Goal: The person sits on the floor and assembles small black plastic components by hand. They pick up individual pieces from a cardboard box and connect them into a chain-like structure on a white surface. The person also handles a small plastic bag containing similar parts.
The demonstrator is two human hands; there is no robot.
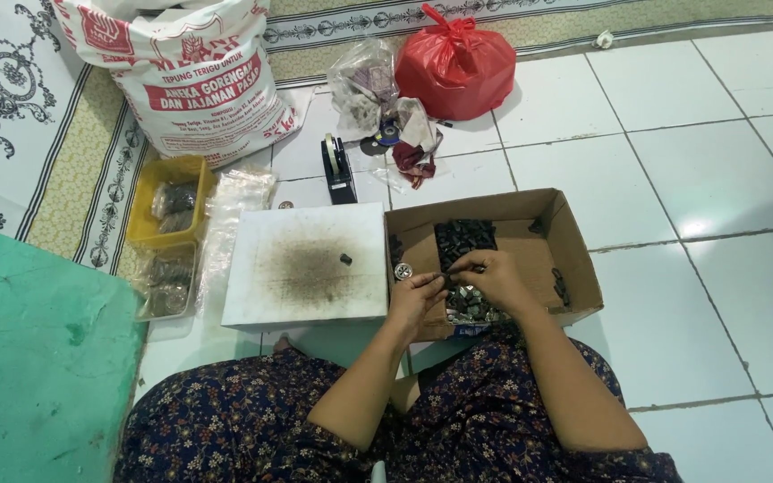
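Observation:
I sit on a tiled floor over an open cardboard box (574, 246) that holds heaps of small dark parts (465, 240) and several shiny metal ones (471, 309). My left hand (415, 295) and my right hand (489, 275) meet over the box's near side, fingertips pinched together on a small part that is too tiny to identify. A small round silvery piece (403, 270) lies at the box's left wall. Left of the box, a stained white board (310, 264) carries one small dark part (345, 259).
A black tape dispenser (339, 170) stands behind the board. A yellow tray (169, 201) and a clear tray (167, 282) of bagged parts lie at left, with clear bags (239, 201). A big printed sack (190, 76), a red bag (454, 64) and a green mat (38, 358) surround me.

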